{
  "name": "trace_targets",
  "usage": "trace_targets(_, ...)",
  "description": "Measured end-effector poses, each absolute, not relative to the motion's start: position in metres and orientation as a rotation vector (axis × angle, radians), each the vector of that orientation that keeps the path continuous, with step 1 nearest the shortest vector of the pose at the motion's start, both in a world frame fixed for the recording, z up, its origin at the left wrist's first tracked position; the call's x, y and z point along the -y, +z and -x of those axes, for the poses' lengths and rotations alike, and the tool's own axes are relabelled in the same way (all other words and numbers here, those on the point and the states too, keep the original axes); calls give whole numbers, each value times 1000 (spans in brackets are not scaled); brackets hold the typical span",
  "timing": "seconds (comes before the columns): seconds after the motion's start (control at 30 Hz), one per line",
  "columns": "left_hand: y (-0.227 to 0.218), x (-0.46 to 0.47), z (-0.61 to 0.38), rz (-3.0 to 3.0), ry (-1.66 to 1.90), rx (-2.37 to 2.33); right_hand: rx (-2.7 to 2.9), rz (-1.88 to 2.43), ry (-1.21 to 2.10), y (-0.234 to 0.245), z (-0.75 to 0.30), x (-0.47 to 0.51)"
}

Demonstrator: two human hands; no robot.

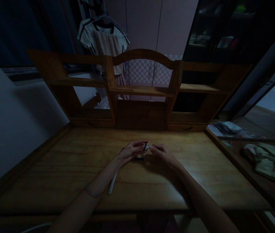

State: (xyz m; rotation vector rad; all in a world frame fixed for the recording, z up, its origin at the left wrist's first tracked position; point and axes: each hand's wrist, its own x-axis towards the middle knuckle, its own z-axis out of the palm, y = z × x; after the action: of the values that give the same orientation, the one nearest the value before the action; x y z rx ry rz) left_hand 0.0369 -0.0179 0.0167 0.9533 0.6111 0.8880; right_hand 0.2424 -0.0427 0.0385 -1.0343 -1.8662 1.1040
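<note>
My left hand (131, 151) is closed on a small black-and-white object (146, 147) above the middle of the wooden desk. The object is too small and dim for me to tell its kind. At its right side, the fingertips of my right hand (163, 152) are pinched together; whether they grip part of it is unclear. Below my left hand a dark-edged item (139, 158) lies on the desk, mostly covered. A white handle (112, 184) sticks out from under my left wrist, its far end hidden.
Along the back of the desk (79, 161) stands a wooden shelf unit (141, 90) with small drawers. A wall (30, 110) bounds the left side. To the right, lower surfaces hold a plastic-wrapped pile (228, 127) and a pale cloth bag (270, 160). Clothes (107, 42) hang behind.
</note>
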Motion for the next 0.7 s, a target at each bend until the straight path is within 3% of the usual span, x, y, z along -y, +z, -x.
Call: trace_targets(0.7, 14, 17, -35, -1029, 873, -657, 1882, 1068, 1187, 34, -246, 41)
